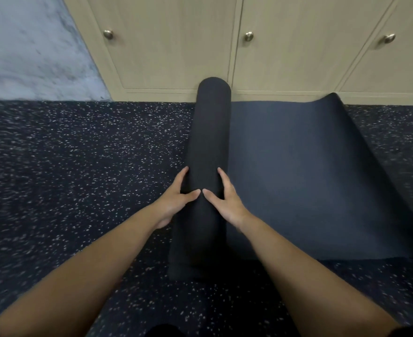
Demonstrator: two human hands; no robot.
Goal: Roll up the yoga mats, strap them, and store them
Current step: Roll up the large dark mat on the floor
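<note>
fingers (184, 175) are held together along each side of the rolled mat (210, 132), thumbs touching on top; it is gripped by the left hand (176, 203) and right hand (227, 203). it is laid at the far edge of the floor (78, 154), against the cabinets (176, 45), its unrolled part spread rightward.

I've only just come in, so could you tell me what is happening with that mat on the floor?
A person is rolling up a dark grey rubber yoga mat on the speckled black floor. The left hand and right hand both grip the rolled part, thumbs on top. The rest lies flat to its right, not yet rolled. Pale wooden cabinet doors stand behind.
</note>
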